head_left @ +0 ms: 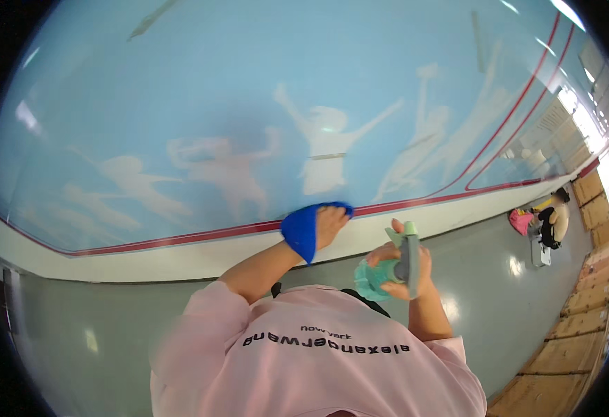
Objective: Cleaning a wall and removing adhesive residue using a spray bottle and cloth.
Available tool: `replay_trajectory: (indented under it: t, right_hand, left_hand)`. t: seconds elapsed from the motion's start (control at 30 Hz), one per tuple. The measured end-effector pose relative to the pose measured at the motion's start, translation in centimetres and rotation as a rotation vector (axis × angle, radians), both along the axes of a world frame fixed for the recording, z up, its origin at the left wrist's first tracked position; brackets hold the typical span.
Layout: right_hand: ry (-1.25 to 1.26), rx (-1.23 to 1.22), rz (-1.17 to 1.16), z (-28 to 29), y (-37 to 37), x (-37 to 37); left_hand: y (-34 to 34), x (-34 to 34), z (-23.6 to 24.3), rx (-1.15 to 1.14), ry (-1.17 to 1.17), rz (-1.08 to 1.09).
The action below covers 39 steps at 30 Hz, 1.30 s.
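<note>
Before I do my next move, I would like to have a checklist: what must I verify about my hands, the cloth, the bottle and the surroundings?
1. Left hand on the blue cloth: ok.
2. Cloth at the red stripe of the wall: ok.
3. Right hand gripping the spray bottle: ok.
4. Enough liquid in the bottle: cannot tell.
5. Other person away from both hands: ok, far to the right.

Lt-blue wall (214, 69) w/ white figs (326, 144) meets shiny gray flr (124, 316); brown boxes (560, 355) line R side.
</note>
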State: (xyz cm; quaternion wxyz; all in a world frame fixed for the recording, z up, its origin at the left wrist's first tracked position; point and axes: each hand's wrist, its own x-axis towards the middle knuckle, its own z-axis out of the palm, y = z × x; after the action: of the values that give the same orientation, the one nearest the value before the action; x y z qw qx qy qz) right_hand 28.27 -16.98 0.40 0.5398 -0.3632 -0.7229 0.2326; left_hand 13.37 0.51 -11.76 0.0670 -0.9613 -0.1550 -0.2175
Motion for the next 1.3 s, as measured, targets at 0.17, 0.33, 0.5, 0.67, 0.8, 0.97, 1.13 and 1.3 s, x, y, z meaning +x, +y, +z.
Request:
replay_trajectory:
  t: [0.17, 0.33, 0.5, 0.67, 0.8, 0.97, 1.13, 1.3]
  right_hand:
    - [-0.249, -0.136, -0.306, -1.3, -0.3, 0.8]
    - [-0.132, -0.221, -0.184, -3.3, 1.4, -2.0]
    - [-0.121, -0.27, -0.067, -2.2, 2.5, -5.9]
    - [0.025, -0.019, 0.183, -3.1, 3.0, -7.8]
    - [0.133, -0.069, 0.494, -2.6, 2.8, -7.8]
    - [0.711, -0.292, 0.491, -3.2, 1.6, -8.6]
    - [0.052, -0.151, 0.067, -3.1, 2.9, -6.2]
    - [0.202, -0.941, 0.559, -7.3, 0.6, -4.9]
  left_hand:
    - [-3.1, -3.5, -3.9, -1.222, -0.358, 0.259]
    - [-9.6, -6.3, 5.0, -1.325, -0.519, -0.017]
    - [-12.5, -7.4, 8.4, -0.718, -0.348, 0.173]
    - [-13.8, -8.4, 8.8, -0.75, -0.502, 0.236]
    - [-15.8, -10.4, 6.9, -0.83, -0.609, 0.367]
    - [-18.2, -9.7, 8.4, -1.451, -0.95, 0.433]
    - [-19.4, -12.2, 4.0, -1.373, -0.969, -0.082]
    - [-19.1, -9.3, 6.4, -1.468, -0.984, 0.051]
